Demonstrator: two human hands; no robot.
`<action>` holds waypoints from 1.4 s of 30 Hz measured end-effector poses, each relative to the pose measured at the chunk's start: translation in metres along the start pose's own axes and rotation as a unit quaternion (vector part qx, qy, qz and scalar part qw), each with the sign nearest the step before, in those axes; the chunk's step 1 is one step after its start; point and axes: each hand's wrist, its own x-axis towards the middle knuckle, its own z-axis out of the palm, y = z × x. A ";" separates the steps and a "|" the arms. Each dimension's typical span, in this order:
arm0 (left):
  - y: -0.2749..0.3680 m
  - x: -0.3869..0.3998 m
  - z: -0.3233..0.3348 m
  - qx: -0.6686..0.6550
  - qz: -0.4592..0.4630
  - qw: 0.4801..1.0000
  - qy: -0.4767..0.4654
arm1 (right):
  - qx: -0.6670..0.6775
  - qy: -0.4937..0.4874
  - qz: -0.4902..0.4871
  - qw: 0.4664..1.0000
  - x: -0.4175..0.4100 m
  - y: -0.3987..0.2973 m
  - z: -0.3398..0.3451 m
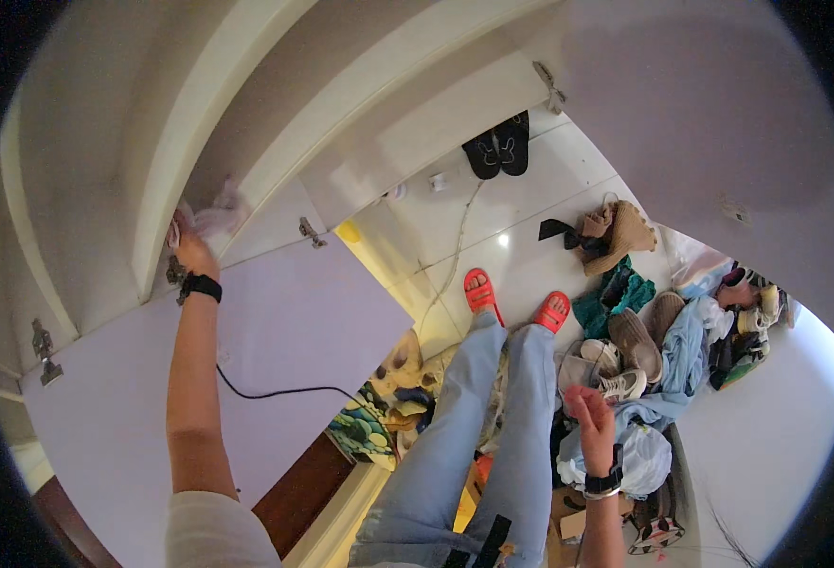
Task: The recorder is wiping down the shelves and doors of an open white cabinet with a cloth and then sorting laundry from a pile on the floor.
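Observation:
My left hand [195, 250], with a black band at the wrist, reaches into a pale cabinet by a shelf edge [175, 142]. Its fingers are closed on a pinkish translucent plastic bag or cloth [221, 213] lying against the shelf. My right hand [591, 419], wearing a dark watch and a light bangle, hangs over a heap of shoes and clothes; its fingers are curled, and whether they hold the reddish bit at their tips is not clear. Near it are white sneakers [623, 385], brown slippers [635, 344], light-blue fabric [683, 355] and a white plastic bag [647, 458].
Open cabinet doors [310, 312] with metal hinges [311, 233] flank me. Black slippers [496, 145], a tan knitted item [623, 238] and teal fabric [612, 298] lie on the tiled floor. A dark cord [282, 392] crosses the left door. Patterned material [367, 429] lies near my legs.

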 end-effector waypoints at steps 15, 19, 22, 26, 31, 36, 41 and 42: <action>-0.011 0.119 0.131 -0.455 -0.273 0.847 -0.028 | 0.007 0.087 0.027 0.996 0.029 0.043 -0.003; 0.033 0.161 0.209 0.156 0.027 0.949 -0.274 | 0.064 0.098 0.048 0.992 0.038 0.030 0.008; 0.128 0.022 0.311 0.097 -0.053 0.990 -0.083 | 0.047 0.107 0.039 0.992 0.037 0.039 -0.004; 0.149 0.014 0.398 0.033 0.171 0.945 -0.276 | 0.064 0.119 0.025 0.991 0.036 0.034 -0.002; 0.206 -0.027 0.470 0.044 0.241 0.868 -0.433 | 0.100 0.150 0.032 0.983 0.029 0.033 -0.002; 0.191 -0.067 0.462 0.061 0.279 0.825 -0.487 | 0.092 0.150 0.026 0.984 0.018 0.029 0.001; 0.162 -0.112 0.432 0.214 0.614 0.688 -0.323 | 0.075 0.105 0.025 0.991 0.014 0.006 0.012; 0.171 -0.128 0.421 0.199 0.562 0.729 -0.336 | 0.083 0.101 0.015 0.991 0.013 0.001 0.013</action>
